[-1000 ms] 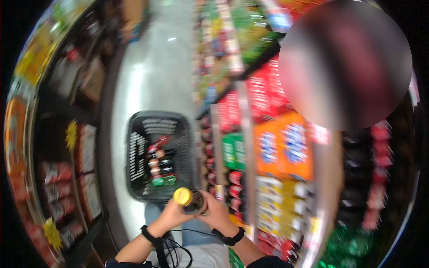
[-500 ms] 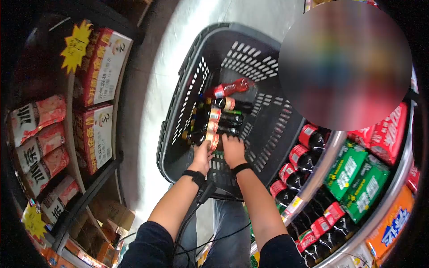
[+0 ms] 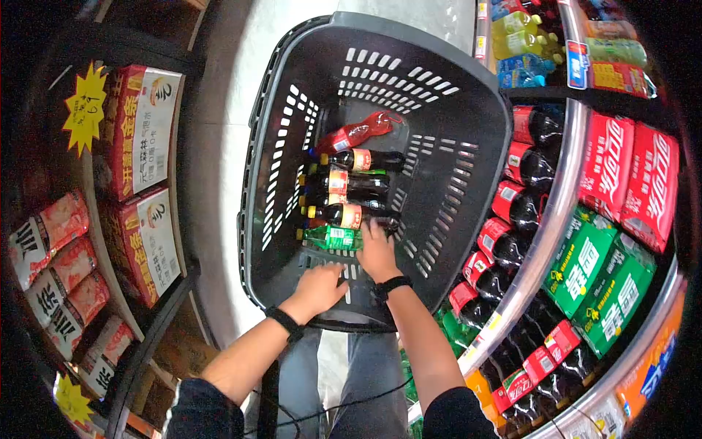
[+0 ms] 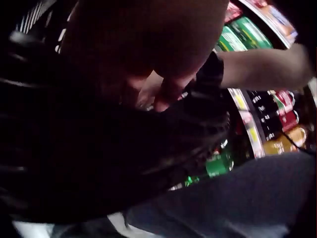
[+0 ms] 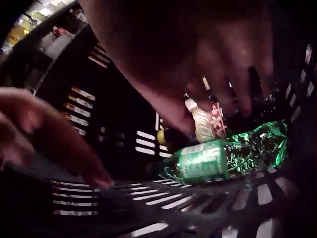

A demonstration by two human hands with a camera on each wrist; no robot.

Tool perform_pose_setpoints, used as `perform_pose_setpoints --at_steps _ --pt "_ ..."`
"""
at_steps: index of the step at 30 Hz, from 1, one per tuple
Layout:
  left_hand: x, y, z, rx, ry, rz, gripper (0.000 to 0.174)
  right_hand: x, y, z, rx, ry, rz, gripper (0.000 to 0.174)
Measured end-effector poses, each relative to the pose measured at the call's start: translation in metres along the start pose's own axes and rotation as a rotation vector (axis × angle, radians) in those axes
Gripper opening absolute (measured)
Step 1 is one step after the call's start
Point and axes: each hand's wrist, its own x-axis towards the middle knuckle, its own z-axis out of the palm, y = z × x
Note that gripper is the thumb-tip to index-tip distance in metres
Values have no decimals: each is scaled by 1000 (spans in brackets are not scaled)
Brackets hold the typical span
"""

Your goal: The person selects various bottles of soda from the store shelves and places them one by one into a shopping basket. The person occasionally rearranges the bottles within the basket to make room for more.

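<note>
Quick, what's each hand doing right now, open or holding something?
Left hand: open, holding nothing.
Right hand: open, over the base end of a dark, yellow-capped cylindrical bottle.

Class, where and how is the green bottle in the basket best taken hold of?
Probably best round its label, coming from above: the green bottle lies on its side, label facing up, while a dark bottle alongside crowds its far side.
</note>
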Motion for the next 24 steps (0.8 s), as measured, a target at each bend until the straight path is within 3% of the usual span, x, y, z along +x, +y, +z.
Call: perform_pose_setpoints --at_steps 3,4,7,9,10,16,24 --pt "-46 3 -2 378 -105 85 35 -44 -14 -40 241 -253 -25 53" --pt "-57 -14 15 432 109 236 36 -64 -13 -41 233 -168 -124 50" --pt "-64 -13 19 520 179 232 36 -115 -21 -66 64 -173 -56 32" --pt "-63 -9 20 502 201 240 34 -144 -1 -45 -93 -16 -32 26" --pt "-64 -10 23 507 229 270 33 -153 8 -28 -99 311 -171 26" --pt "-74 -13 45 544 500 387 14 -170 6 -21 -112 306 -165 31" --pt "-110 -37 98 528 447 394 18 -207 9 36 -41 392 -168 23"
